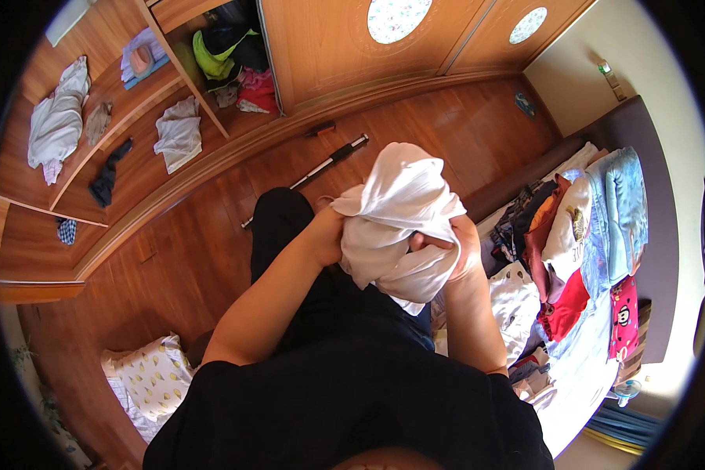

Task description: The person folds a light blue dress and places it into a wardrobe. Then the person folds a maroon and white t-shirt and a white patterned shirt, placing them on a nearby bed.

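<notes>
A bunched white cloth garment is held up in front of me, above my lap. My left hand grips its left edge, with the fingers mostly hidden behind the fabric. On the right side, my right hand holds the garment, and some fingertips show through a gap in its folds. To the right, piled clothes lie on a bed: a white printed shirt, a red garment, folded light blue denim and a white patterned cloth.
An open wardrobe at the upper left holds scattered clothes, with sliding doors beside it. A pole with a black grip lies on the wooden floor. Patterned folded fabric sits at the lower left. The bed's headboard stands at the right.
</notes>
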A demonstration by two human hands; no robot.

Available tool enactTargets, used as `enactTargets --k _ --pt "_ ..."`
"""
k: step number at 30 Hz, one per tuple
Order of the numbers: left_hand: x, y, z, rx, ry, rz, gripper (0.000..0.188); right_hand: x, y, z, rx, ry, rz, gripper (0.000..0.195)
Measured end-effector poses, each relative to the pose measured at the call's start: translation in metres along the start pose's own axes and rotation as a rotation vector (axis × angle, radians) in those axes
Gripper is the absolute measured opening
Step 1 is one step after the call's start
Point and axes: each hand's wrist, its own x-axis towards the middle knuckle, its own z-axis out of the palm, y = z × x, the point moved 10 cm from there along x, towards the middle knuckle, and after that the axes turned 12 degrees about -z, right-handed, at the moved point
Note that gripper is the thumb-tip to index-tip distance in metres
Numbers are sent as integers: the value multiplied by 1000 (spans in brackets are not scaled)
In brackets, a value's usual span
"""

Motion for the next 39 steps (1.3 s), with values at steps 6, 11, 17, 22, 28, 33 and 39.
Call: enactTargets --k 6,11,17,22,28,33,39 --pt "-38 28 30 -28 -141 255 43 3 -14 -52 -56 160 -42 29" --pt "-40 -5 -19 261 -30 -47 34 6 -47 -51 -463 168 -340 20" --pt "-66 -41 44 132 -379 -227 68 18 -96 -69 -804 371 -543 18" --pt "-72 24 51 93 -298 189 60 2 -82 14 -1841 126 -879 32" --pt "-69 31 38 566 17 352 65 -10 -31 43 -1321 -137 -649 56" --pt "-76 18 44 615 -24 330 75 18 23 -32 -936 -17 -209 33" --pt "-97 57 87 54 -471 554 90 21 44 -98 -473 333 -138 14"
